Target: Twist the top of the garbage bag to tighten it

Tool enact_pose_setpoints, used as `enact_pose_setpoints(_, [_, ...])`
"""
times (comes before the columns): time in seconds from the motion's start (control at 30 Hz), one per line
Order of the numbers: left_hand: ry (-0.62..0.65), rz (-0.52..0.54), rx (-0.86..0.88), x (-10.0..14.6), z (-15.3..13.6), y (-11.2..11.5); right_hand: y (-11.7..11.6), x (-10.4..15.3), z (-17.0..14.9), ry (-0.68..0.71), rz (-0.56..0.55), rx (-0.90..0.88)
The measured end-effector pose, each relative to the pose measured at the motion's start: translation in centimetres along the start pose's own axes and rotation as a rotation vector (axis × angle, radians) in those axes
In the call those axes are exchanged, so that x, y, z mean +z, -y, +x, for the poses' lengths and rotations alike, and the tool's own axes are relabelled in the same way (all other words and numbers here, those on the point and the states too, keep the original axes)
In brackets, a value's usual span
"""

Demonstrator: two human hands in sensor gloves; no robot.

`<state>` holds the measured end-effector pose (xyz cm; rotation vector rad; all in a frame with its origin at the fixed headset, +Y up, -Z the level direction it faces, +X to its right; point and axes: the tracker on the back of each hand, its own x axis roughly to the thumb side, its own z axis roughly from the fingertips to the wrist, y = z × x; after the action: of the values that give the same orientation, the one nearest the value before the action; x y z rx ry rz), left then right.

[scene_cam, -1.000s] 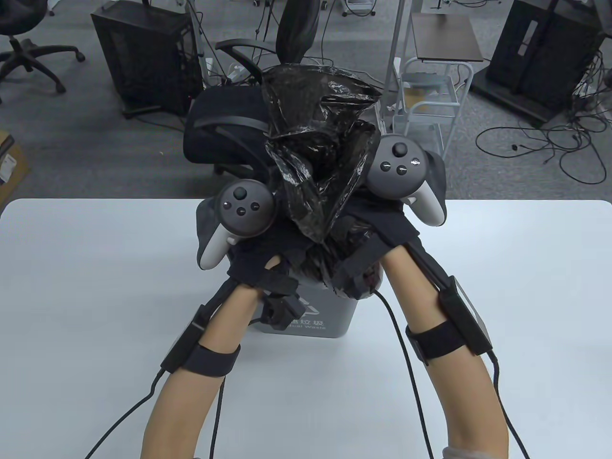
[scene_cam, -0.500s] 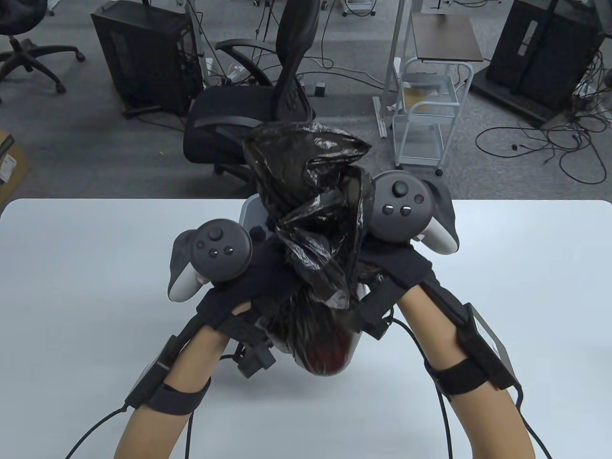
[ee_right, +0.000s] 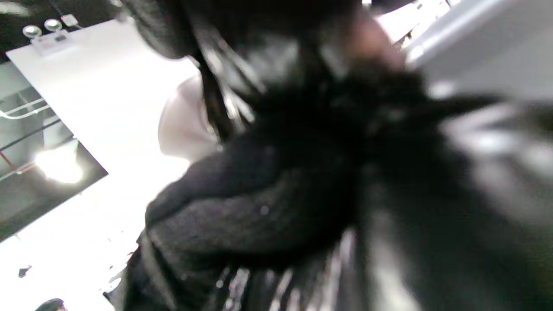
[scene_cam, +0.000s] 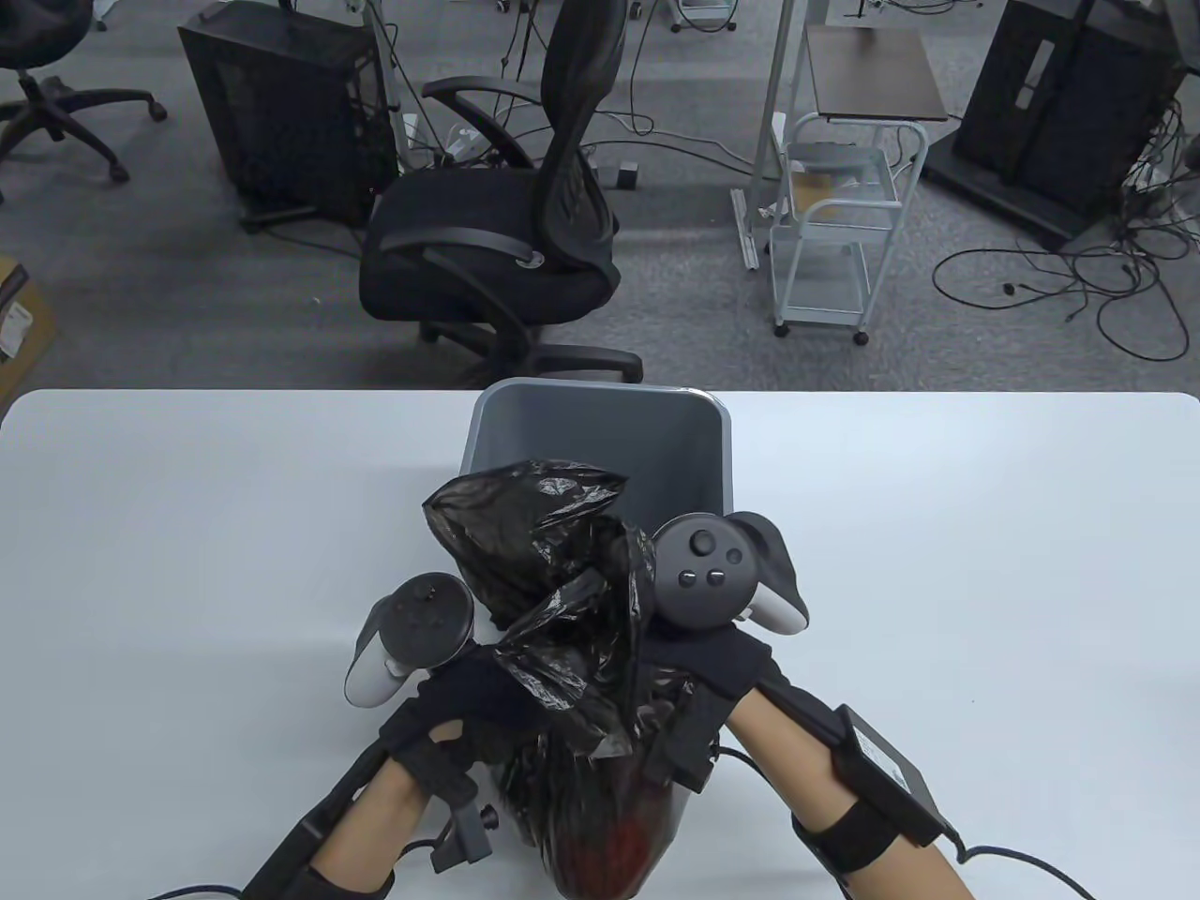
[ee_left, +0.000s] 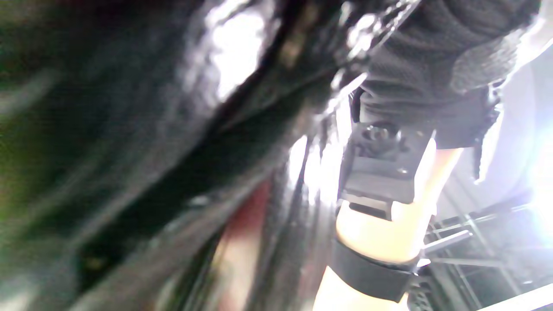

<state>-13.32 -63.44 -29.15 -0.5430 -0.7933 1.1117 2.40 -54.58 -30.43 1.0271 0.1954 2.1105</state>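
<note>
A black garbage bag (scene_cam: 544,553) is gathered at its neck between both hands near the table's front edge. Its loose top fans up above the hands. Its full body (scene_cam: 600,825), with something red showing through, hangs below them. My left hand (scene_cam: 483,698) grips the neck from the left and my right hand (scene_cam: 698,689) grips it from the right. Both wrist views are blurred. The left wrist view shows the bag (ee_left: 151,151) and the right glove (ee_left: 432,65). The right wrist view shows the bag (ee_right: 432,216) and the left glove (ee_right: 242,216).
A grey waste bin (scene_cam: 581,431) stands open on the white table (scene_cam: 187,562) just behind the bag. An office chair (scene_cam: 497,253) and a white metal cart (scene_cam: 834,234) stand on the floor beyond the table's far edge.
Both hands have drawn the bag down and toward the table's front edge, out of the bin. The bin's open inside now shows behind the bag.
</note>
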Motion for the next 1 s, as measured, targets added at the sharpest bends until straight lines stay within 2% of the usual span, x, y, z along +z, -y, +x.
enact_pose_setpoints(0.07, [0.004, -0.049, 0.016, 0.0, -0.3, 0.2, -0.8, -0.4, -0.7, 0.010, 0.007, -0.030])
enact_pose_setpoints(0.23, [-0.021, -0.026, -0.002, 0.2, -0.7, -0.1, -1.4, -1.0, -1.9, -0.003, 0.005, -0.122])
enact_pose_setpoints(0.33, [-0.032, -0.022, 0.008, 0.0, -1.1, -0.1, -1.5, -1.3, -2.2, -0.022, 0.000, -0.078])
enact_pose_setpoints(0.47, [-0.074, 0.019, 0.112, -0.3, -1.6, 0.0, -1.9, -1.6, -2.4, -0.063, -0.009, -0.040])
enact_pose_setpoints(0.6, [-0.070, 0.021, 0.090, -0.2, -1.2, 0.4, -2.3, -1.3, -2.2, -0.074, 0.012, -0.001])
enact_pose_setpoints(0.7, [-0.045, -0.002, 0.057, 0.1, -0.7, 0.5, -2.3, -0.5, -2.5, -0.119, 0.045, -0.120])
enact_pose_setpoints(0.83, [0.007, -0.053, 0.089, 0.7, -0.1, 0.5, -2.2, 1.7, -3.9, -0.192, 0.010, -0.254])
enact_pose_setpoints(1.0, [0.026, -0.087, 0.117, 0.9, 0.0, 0.9, -2.8, 4.1, -5.8, -0.149, 0.059, -0.435])
